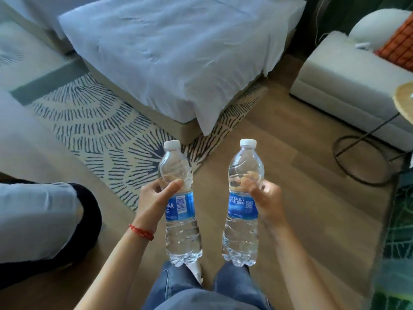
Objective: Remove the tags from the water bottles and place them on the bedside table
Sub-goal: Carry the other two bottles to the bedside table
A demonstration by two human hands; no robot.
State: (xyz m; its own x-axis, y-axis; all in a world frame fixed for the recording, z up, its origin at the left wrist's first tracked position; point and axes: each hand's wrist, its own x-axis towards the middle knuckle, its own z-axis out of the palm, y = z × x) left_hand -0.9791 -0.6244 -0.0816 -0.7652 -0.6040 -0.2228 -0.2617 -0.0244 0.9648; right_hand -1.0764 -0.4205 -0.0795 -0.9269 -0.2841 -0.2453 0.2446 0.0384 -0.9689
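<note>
Held upright in the left hand (pixel 154 200): a clear water bottle (pixel 181 204), fingers wrapped behind it, thumb (pixel 172 186) pressed across the front just above the blue label (pixel 181 205). Gripped likewise in the right hand (pixel 267 203): a second water bottle (pixel 242 202), fingers curled round the far side, seen through the plastic, palm against its right flank beside its own blue label (pixel 242 205). Both bottles capped in white, side by side but apart, bases hanging above the knees in blue jeans (pixel 201 289). Labels unpeeled on both. Tied round the left wrist: a red string (pixel 142 231).

Beyond the bottles, over wooden floor (pixel 279 175): a bed (pixel 178 52) under a white duvet, one corner of it drooping toward a patterned rug (pixel 100 126). To the right: a pale upholstered seat (pixel 348 86) with an orange cushion (pixel 400 43), and the dark ring base of a stand (pixel 357 159). At left edge: another person's light sleeve (pixel 38 220).
</note>
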